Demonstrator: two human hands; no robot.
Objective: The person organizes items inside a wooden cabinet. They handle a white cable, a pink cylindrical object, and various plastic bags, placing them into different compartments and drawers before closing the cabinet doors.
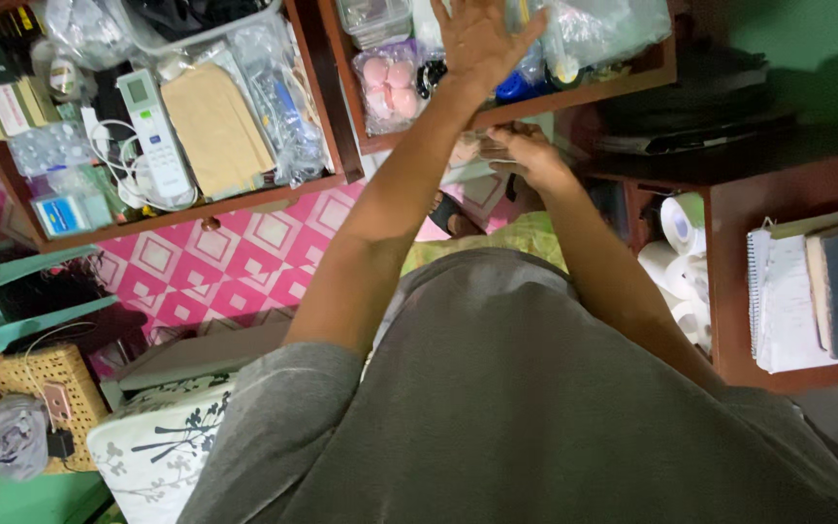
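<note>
My left hand reaches up over an open wooden drawer, palm flat and fingers spread above clear plastic bags. It holds nothing. A clear packet of round pink pieces lies just to its left in the same drawer. My right hand sits just below the drawer's front edge, with its fingers curled around a small pale item that I cannot make out. My grey shirt fills the lower middle of the view.
A second open drawer at the left holds a white remote, a brown envelope, cables and small boxes. White tape rolls and stacked notebooks sit on a wooden shelf at right. A wicker basket and a patterned pillow lie lower left.
</note>
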